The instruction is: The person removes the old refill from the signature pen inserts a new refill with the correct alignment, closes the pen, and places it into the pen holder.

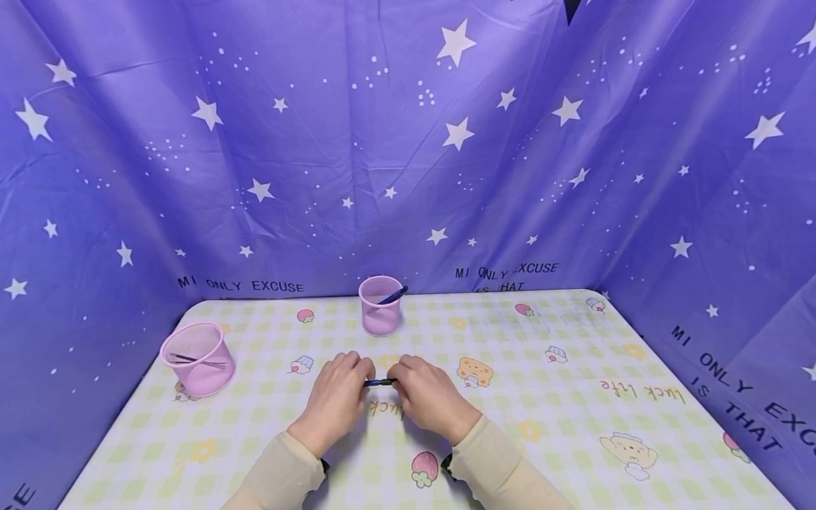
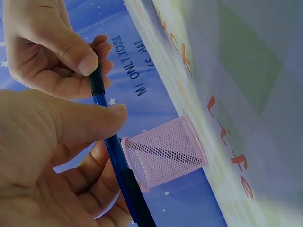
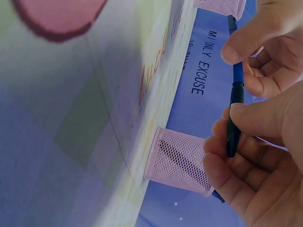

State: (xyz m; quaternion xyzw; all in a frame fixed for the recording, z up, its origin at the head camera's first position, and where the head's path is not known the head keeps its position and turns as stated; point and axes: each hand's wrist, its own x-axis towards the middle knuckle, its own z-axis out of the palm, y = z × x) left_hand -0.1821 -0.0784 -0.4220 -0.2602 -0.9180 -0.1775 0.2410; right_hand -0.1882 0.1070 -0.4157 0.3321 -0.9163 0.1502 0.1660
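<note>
Both hands are close together above the middle of the table, with a blue pen (image 1: 380,382) held level between them. The left hand (image 1: 336,393) pinches the blue barrel (image 2: 116,156) between thumb and fingers. At the pen's other end, the right hand (image 1: 433,398) holds the ribbed black grip (image 3: 237,93), its thumb laid over the dark tip section. The grip and barrel appear joined in both wrist views. Beyond the hands stands a pink mesh pen cup (image 1: 381,320) with a dark blue pen (image 1: 393,296) leaning in it.
A second pink mesh cup (image 1: 207,375) stands at the table's left, with several thin dark sticks (image 1: 197,360) inside. A checked, cartoon-printed cloth (image 1: 561,404) covers the table. Purple star-printed curtains (image 1: 408,156) hang behind and at both sides.
</note>
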